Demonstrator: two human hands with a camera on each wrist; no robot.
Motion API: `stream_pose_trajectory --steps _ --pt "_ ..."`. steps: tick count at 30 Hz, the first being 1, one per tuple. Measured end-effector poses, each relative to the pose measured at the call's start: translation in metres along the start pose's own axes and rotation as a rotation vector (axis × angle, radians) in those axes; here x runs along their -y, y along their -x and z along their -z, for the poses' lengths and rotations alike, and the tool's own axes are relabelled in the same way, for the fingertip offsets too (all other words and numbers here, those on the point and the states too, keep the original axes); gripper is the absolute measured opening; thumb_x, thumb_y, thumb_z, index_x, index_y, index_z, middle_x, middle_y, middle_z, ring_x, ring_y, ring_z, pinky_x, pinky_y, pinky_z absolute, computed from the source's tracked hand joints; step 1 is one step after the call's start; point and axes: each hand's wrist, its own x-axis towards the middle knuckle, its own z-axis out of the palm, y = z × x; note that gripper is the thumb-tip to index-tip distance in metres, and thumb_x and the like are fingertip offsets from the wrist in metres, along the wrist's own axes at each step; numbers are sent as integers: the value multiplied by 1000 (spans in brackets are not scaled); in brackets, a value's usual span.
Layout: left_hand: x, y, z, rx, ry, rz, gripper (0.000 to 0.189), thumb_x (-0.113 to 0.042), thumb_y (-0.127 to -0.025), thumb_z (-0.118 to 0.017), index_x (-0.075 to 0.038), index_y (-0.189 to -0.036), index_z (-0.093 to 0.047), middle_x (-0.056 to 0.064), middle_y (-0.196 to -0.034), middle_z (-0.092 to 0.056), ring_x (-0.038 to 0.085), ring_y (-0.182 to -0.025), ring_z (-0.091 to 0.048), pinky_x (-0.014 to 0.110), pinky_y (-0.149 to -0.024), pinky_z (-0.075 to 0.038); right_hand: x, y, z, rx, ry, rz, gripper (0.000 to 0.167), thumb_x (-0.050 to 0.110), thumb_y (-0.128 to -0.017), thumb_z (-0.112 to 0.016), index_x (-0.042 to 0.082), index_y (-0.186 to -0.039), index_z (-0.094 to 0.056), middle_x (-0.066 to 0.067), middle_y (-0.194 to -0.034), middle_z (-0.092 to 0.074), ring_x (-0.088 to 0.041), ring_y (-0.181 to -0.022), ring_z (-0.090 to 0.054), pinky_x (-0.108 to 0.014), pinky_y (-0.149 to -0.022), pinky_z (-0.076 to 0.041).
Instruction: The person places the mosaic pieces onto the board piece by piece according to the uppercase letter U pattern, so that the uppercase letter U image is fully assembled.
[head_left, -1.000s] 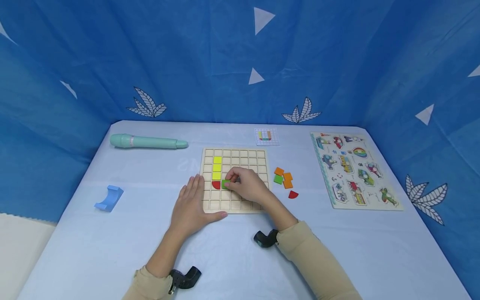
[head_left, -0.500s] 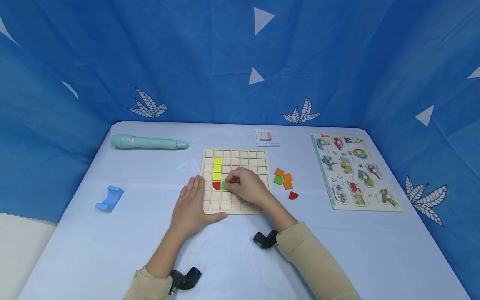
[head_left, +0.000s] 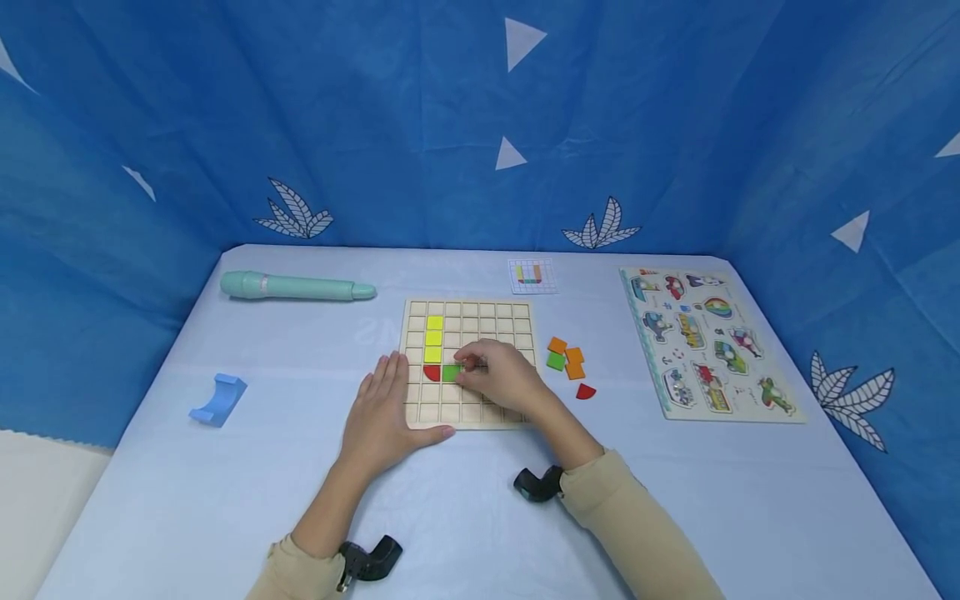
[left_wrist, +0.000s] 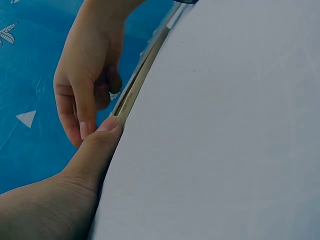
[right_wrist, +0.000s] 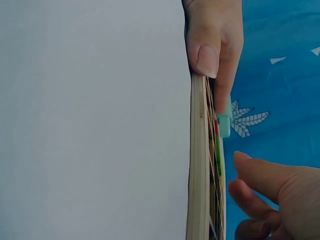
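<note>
My left hand lies flat along the left side of the wooden grid board, its thumb against the front edge. Three yellow squares stand in a column on the board, with a red quarter-circle tile below them. To the right of the red one, a green square tile sits in a cell. My right hand hovers just right of that green tile, fingers loosely bent. In the right wrist view its fingertips are apart from the board, with nothing between them.
Loose orange tiles, a green tile and a red quarter-circle piece lie right of the board. Behind is a pattern card. A picture puzzle, a teal microphone-shaped object and a blue curved piece lie farther out.
My right hand has let go of the green square tile, which now lies in its cell, and has drawn slightly to the right. The left hand stays in place.
</note>
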Motion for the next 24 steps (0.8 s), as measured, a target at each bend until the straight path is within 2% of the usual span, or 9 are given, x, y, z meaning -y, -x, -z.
stream_pose_trajectory --steps 5,13,16,21,24 --pt "0 0 -2 -6 7 2 134 -80 -66 -70 2 -157 -16 17 -166 -16 34 -155 -12 54 -125 -15 -7 9 13 -47 -38 -11 26 28 -89 -75 21 -114 -72 10 -91 -63 -15 -92 -56 -31 -81 -50" --pt "1 0 -4 -9 21 14 133 -78 -66 -72 1 -157 -16 17 -166 -16 35 -155 -12 55 -124 -15 -33 21 38 -98 -72 -23 24 26 -91 -73 17 -113 -72 5 -97 -64 -18 -68 -50 -29 -61 -46" --pt "1 0 -3 -8 28 17 133 -77 -65 -73 0 -157 -16 17 -166 -15 35 -155 -12 55 -124 -15 -44 26 45 -121 -65 -33 23 25 -91 -73 16 -112 -72 3 -97 -65 -19 -70 -51 -30 -62 -46" --pt "1 0 -3 0 31 19 133 -77 -66 -73 -1 -158 -15 16 -167 -14 34 -155 -10 54 -125 -14 -58 33 56 -159 -54 -71 22 23 -91 -74 15 -111 -72 1 -98 -66 -19 -90 -58 -34 -79 -50" --pt "1 -1 -3 -2 23 15 133 -77 -66 -72 -1 -158 -15 16 -167 -14 34 -155 -11 55 -124 -14 -66 38 62 -168 -35 -91 24 22 -90 -74 14 -113 -71 -1 -102 -67 -20 -96 -59 -36 -84 -51"
